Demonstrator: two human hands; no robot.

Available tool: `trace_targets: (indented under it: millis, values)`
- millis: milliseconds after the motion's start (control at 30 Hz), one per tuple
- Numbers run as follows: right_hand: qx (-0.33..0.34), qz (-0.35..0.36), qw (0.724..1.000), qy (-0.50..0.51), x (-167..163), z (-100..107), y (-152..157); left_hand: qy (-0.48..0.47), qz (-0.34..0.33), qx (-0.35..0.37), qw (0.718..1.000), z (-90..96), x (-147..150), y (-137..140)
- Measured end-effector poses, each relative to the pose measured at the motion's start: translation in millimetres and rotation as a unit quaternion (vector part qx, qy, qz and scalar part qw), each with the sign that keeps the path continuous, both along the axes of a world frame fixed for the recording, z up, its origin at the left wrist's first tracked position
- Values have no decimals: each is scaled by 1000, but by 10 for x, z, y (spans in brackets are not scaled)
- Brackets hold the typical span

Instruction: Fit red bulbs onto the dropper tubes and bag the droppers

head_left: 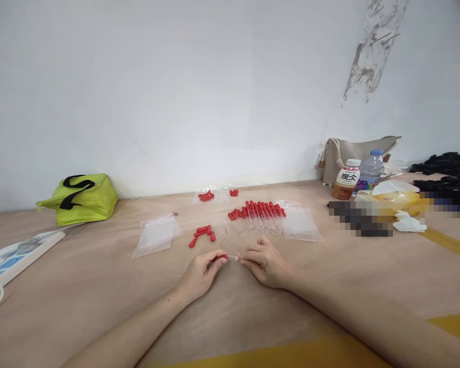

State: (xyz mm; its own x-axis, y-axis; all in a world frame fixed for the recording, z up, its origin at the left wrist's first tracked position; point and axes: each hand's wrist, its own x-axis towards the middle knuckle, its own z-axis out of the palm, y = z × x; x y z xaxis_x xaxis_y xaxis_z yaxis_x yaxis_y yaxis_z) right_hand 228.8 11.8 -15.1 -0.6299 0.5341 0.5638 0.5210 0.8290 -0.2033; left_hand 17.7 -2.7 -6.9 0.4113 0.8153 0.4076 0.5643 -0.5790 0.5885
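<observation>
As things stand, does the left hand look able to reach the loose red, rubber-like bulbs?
Probably yes: the loose red bulbs lie just beyond the left hand, with nothing visible between. However, this hand holds another red bulb, so it may need to release that first.

1. Soft, fairly even light, source out of frame.
2. The wall (pixel 157 102) is pale and bright, dimming toward the upper right corner.
3. Small glints on clear film (pixel 253 183).
4. Faint, soft shadows on the table (pixel 99 271).
5. Wide-angle stretch at the edges.
6. Tubes (pixel 219 230) slightly blurred; pixel blocks (pixel 360 218) at right.
</observation>
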Motion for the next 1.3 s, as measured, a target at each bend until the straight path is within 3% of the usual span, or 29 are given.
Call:
trace_targets:
  millis: [467, 933, 1233, 1300]
  values:
    - [36, -50, 997, -41, -11, -12, -42, 103, -16, 46, 994, 1, 18, -49]
    - [5, -15, 999, -47, -67, -21, -33, 121, -73, 76, 987, -7, 65, -67]
    - [48, -57, 995, -73, -93, 100, -105, 101, -74, 125, 984, -4, -68, 74]
    - [41, -69, 993, -92, -70, 148, -108, 90, -49, 129, 986, -24, -113, 85]
